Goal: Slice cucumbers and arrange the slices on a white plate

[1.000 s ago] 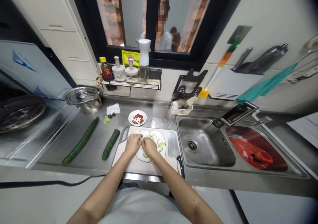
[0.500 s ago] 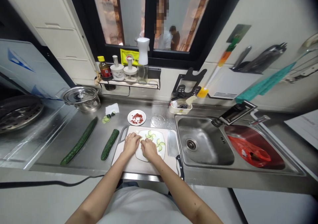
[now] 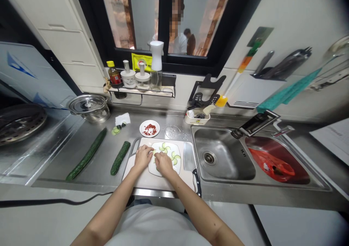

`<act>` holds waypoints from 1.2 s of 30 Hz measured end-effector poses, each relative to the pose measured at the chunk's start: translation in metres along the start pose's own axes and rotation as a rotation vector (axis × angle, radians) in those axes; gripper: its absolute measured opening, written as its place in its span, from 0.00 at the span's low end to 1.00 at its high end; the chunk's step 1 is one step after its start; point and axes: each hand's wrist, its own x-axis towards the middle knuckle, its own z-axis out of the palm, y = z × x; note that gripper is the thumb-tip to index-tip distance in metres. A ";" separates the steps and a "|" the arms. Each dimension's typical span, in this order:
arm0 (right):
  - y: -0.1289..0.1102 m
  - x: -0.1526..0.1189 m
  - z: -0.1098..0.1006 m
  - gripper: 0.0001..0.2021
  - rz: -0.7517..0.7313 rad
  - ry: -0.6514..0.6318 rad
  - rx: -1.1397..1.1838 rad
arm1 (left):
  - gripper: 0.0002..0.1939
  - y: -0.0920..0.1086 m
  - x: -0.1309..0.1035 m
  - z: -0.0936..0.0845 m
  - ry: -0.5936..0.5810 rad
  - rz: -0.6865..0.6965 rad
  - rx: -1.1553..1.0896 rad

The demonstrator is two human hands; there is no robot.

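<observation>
My left hand (image 3: 143, 156) is over the left edge of a white square plate (image 3: 174, 147), fingers curled and thumb close to the forefinger; what they hold, if anything, is too small to make out. On the same plate my right hand (image 3: 164, 164) pinches down at a pale green cucumber slice, mostly hidden by the fingers. Thin curved cucumber slices (image 3: 164, 148) lie in fan shapes at the top and right of the plate. Under the plate is a light cutting board (image 3: 141, 184). A cleaver (image 3: 188, 156) with a black handle rests along the board's right side.
Left of the board lie a shorter cucumber (image 3: 120, 158) and a long one (image 3: 87, 155). Behind are a small plate of red bits (image 3: 149, 129), cucumber scraps (image 3: 116, 130) and a lidded steel pot (image 3: 89, 108). A double sink (image 3: 225, 155) with a red bag (image 3: 271, 164) is to the right.
The hands stay at the plate; the left fingers have shifted slightly, a little more apart from the right hand. The view has moved very slightly. Nothing else visibly differs.
</observation>
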 end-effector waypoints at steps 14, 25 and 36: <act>0.002 -0.001 0.001 0.14 0.009 -0.040 -0.023 | 0.13 0.005 0.000 -0.004 -0.025 -0.023 0.000; 0.001 -0.002 -0.003 0.15 0.022 -0.058 -0.032 | 0.13 0.004 0.001 -0.002 -0.024 -0.002 0.008; 0.001 -0.002 0.001 0.13 0.008 -0.029 -0.056 | 0.13 0.005 -0.001 0.000 -0.014 -0.020 0.015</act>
